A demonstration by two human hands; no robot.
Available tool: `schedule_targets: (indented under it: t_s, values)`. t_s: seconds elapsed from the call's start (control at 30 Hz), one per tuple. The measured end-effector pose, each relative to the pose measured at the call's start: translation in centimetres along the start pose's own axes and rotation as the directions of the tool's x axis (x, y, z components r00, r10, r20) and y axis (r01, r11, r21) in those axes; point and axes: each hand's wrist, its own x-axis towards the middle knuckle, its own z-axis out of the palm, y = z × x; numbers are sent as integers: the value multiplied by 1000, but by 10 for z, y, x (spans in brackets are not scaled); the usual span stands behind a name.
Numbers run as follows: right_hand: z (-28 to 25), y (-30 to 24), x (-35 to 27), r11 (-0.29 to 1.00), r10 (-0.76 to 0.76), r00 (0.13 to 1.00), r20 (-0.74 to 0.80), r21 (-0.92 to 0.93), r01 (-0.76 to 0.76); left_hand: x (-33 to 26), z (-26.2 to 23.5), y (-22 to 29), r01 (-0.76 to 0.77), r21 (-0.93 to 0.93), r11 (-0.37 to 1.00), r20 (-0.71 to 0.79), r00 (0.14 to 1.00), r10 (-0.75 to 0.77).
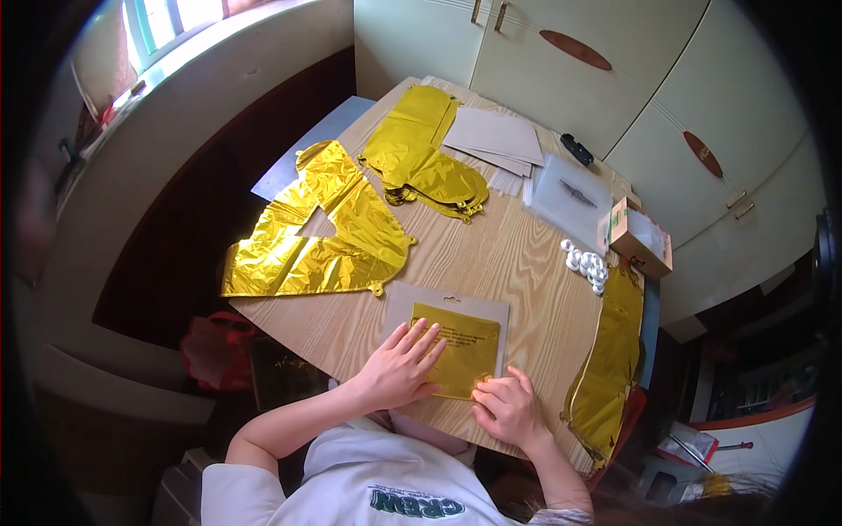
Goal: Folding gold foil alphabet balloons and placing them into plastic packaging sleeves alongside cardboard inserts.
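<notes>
A folded gold foil balloon (465, 359) with small dark print lies on a grey card (399, 307) with a hang hole, at the table's near edge. My left hand (402, 365) rests flat on the foil's left side, fingers stretched. At the foil's lower right corner, my right hand (509, 408) has its thumb and fingers pinched on the edge. Left of the card lies a flat, wrinkled gold foil balloon (355, 241) with a triangular hole. Whether a clear bag covers the folded foil, I cannot tell.
Stacked gold foil balloons (408, 140) and grey cards (495, 136) lie at the back. Clear plastic bags (561, 188), white ribbon coils (586, 263) and an open cardboard box (638, 241) are at right. Another gold foil piece (610, 368) hangs along the right edge.
</notes>
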Motion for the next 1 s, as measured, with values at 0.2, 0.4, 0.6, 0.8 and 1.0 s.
schedule_targets:
  t_s: [0.2,0.4,0.6,0.8,1.0]
  values:
    - [3,19,49,999,-2,1000,-5,-42,2,-1,4,-2,19,-8,1000,26,1000,-18]
    - [22,36,64,990,14,985,173,-141,10,-1,4,-5,58,46,997,62,996,-60]
    - [23,35,62,985,69,967,246,-173,-26,3,-4,-11,50,5,999,115,992,-50]
    - [24,32,61,978,112,955,274,-199,-57,-1,-5,-19,135,22,991,73,988,-137]
    - [23,29,62,971,134,958,255,-225,-76,-11,-13,-33,220,91,971,56,973,-225]
